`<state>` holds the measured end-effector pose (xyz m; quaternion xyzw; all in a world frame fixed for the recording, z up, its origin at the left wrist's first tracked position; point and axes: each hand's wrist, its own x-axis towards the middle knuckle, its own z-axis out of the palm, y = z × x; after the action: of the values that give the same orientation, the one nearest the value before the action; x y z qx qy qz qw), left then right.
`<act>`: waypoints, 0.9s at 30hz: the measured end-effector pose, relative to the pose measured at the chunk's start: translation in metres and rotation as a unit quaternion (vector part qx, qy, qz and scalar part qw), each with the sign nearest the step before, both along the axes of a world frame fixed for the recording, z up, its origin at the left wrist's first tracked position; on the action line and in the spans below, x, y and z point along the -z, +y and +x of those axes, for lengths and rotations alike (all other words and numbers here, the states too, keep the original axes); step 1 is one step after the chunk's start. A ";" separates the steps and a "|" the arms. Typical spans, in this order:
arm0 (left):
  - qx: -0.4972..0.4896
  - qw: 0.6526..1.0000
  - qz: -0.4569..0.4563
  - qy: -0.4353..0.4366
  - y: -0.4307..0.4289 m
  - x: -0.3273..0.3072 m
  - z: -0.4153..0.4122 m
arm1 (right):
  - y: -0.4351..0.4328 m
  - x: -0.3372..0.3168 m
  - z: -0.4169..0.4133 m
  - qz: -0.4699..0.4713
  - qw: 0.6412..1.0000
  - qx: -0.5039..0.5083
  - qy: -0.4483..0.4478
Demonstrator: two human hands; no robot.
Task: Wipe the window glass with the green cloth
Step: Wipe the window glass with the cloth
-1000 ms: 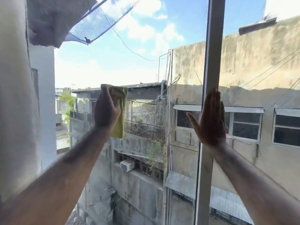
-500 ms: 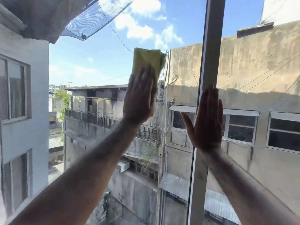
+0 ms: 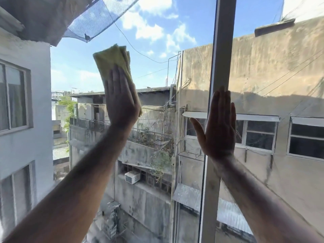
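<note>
Pressing flat against the window glass [image 3: 157, 71], the left hand [image 3: 121, 102] had its fingers together and extended, palm pinning the green cloth [image 3: 112, 58] to the pane rather than gripping it in a fist. The cloth stuck out above and beyond the fingertips, tilted a little to the left, its lower edge peeping out just right of the palm. It looked yellowish-green, folded into several layers with the stacked edges fanned at the top right corner, soft and thick enough to cushion the push. This read as mid-wipe, a stroke in the upper part of the left pane, with plenty of glass beside and below that hand seemingly yet to be covered. Whether the glass already wiped was clean could not be judged; faint smears were hard to tell from the grimy walls outside. Next move, by my reckoning, called for steady palm pressure so the cloth did not slip out from under the fingers as it swept. Over to the right, the right hand [image 3: 219, 125] was spread wide and empty, thumb out, braced flat on the window frame [image 3: 222, 50].
</note>
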<state>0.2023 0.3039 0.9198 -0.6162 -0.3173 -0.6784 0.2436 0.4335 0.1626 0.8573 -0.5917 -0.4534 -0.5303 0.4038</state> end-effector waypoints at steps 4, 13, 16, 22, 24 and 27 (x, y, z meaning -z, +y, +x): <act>0.022 0.966 0.101 0.237 -0.018 0.067 0.048 | 0.001 0.000 0.001 0.010 1.000 0.001 -0.008; -0.026 0.979 0.007 0.204 0.013 0.185 -0.041 | 0.001 0.000 0.000 0.005 1.000 0.006 -0.001; -0.007 0.999 -0.053 0.007 0.006 0.127 -0.021 | 0.001 0.000 -0.001 0.010 1.000 0.013 -0.003; 0.031 0.982 0.068 0.171 -0.031 0.108 0.066 | 0.002 0.001 -0.002 0.026 1.000 0.013 -0.012; 0.040 0.920 0.125 0.369 -0.041 0.154 0.073 | 0.001 0.001 -0.002 0.029 0.999 0.017 -0.009; 0.024 0.889 0.127 0.439 -0.023 0.206 0.032 | 0.001 0.000 -0.002 0.027 0.999 0.029 -0.008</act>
<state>0.2340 0.2814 0.7141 -0.8224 -0.0740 -0.3792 0.4176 0.4318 0.1636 0.8574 -0.5894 -0.4248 -0.5585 0.4003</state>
